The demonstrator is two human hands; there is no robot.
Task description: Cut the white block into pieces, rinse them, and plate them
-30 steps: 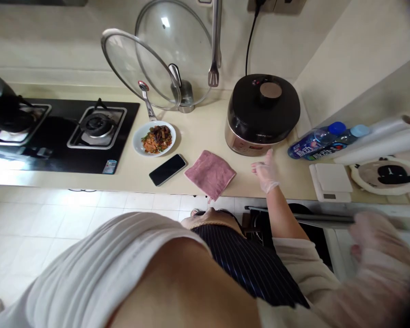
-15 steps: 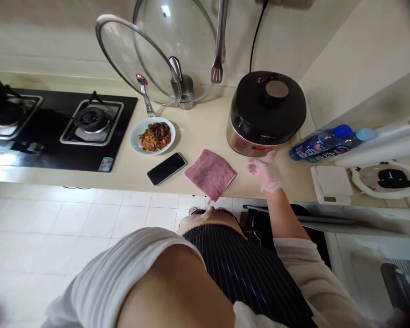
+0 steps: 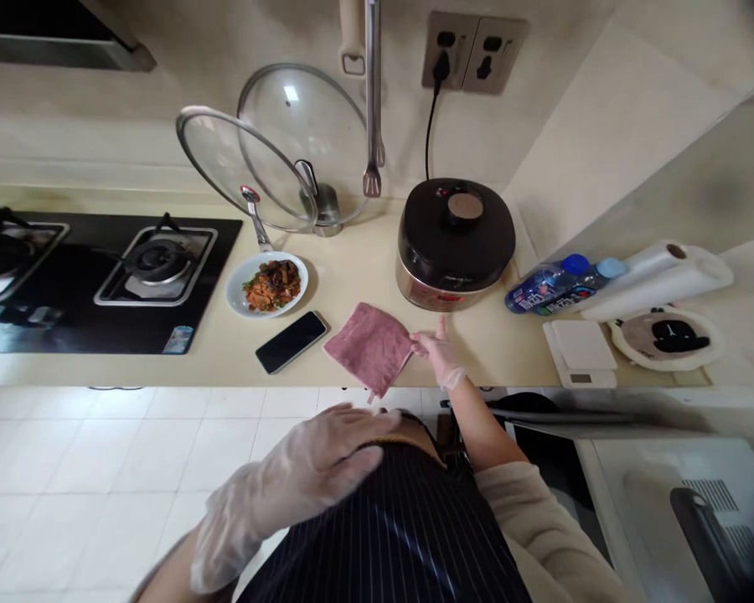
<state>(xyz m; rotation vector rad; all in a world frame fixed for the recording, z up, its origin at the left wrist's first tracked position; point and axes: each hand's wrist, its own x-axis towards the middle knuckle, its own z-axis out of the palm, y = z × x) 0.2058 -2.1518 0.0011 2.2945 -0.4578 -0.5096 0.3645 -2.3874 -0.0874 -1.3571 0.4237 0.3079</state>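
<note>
My left hand (image 3: 305,469), in a clear plastic glove, hovers in front of the striped apron (image 3: 377,528) with its fingers stretched out, holding nothing. On the counter, my gloved right hand (image 3: 440,356) has its thumb spread apart from the fingers. Its fingertips reach the right corner of a pink cloth (image 3: 369,345); whether they press on it I cannot tell. The cloth lies flat, one corner hanging over the counter's front edge. Beyond the right hand stands a black and bronze rice cooker (image 3: 456,243), lid closed and display lit red. A phone (image 3: 291,342) lies left of the cloth.
A plate of food (image 3: 267,285) sits beside the gas stove (image 3: 157,260). Behind it lean glass lids (image 3: 245,167), near a ladle (image 3: 256,218). Blue bottles (image 3: 546,285), plastic rolls (image 3: 659,285) and a white kitchen scale (image 3: 579,353) lie at right. A power socket (image 3: 474,52) is on the wall.
My left hand has come into view in front of the apron. My right hand has moved left from the rice cooker's front to the cloth's edge. The view has tilted up.
</note>
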